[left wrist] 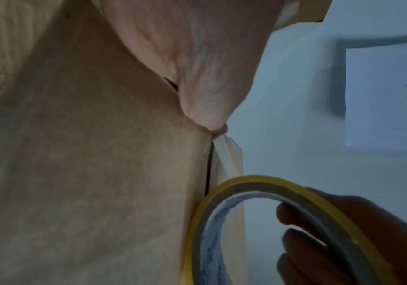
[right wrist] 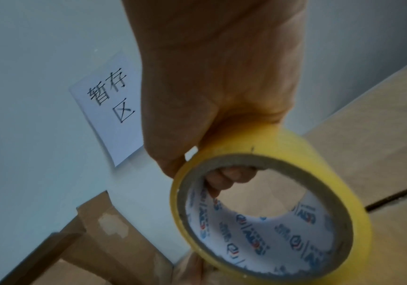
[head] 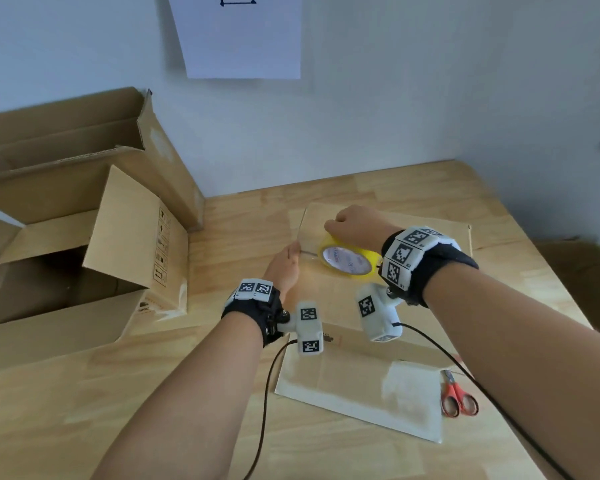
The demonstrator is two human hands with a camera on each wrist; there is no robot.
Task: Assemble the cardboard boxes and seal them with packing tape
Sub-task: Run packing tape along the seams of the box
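Note:
A closed cardboard box (head: pixel 357 372) lies flat-topped in the middle of the table, and its centre seam (right wrist: pixel 397 194) shows as a dark slit. My right hand (head: pixel 354 226) grips a yellow tape roll (head: pixel 347 259) just above the box top, fingers (right wrist: pixel 229 177) curled through the core. My left hand (head: pixel 288 261) sits at the box's left edge and pinches the tape end (left wrist: pixel 226 154) against the cardboard. A short clear strip runs from that pinch to the tape roll (left wrist: pixel 270 202).
Open cardboard boxes (head: pixel 84 237) stand at the left, a taller one (head: pixel 84 133) behind against the wall. Red scissors (head: pixel 458 396) lie right of the box. A paper sign (head: pixel 243 36) hangs on the wall. Wrist cables trail over the wooden table (head: pixel 499 202).

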